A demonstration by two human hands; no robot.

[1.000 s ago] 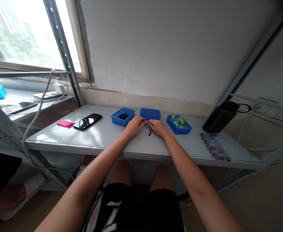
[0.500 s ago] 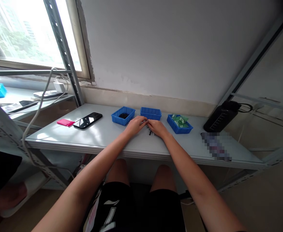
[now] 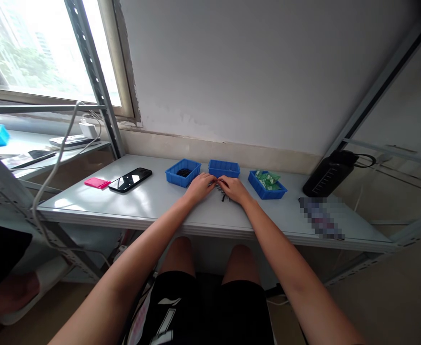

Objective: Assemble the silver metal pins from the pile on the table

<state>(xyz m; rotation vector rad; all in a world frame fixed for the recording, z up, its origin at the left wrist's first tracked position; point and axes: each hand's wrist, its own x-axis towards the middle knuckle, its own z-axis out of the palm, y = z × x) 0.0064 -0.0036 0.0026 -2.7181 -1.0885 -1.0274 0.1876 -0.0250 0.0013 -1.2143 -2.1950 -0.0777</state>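
My left hand [image 3: 200, 186] and my right hand [image 3: 234, 189] rest on the grey table [image 3: 153, 203], fingertips meeting over a small heap of dark and silvery parts [image 3: 220, 189]. Both hands pinch at pieces of that heap; what exactly sits between the fingers is too small to name. Just behind the hands stand three blue trays: the left tray [image 3: 182, 173] holds dark bits, the middle tray [image 3: 223, 168] shows no contents from here, and the right tray [image 3: 267, 184] holds green pieces.
A black phone [image 3: 130, 179] and a pink card [image 3: 97, 182] lie at the table's left. A black device [image 3: 328, 173] and a blurred object [image 3: 321, 218] sit at the right. Metal shelving, a cable and another bench with a power strip [image 3: 72, 140] stand left.
The hands have stayed over the heap, with only small shifts of the fingers; the right hand moved slightly left toward the left hand.
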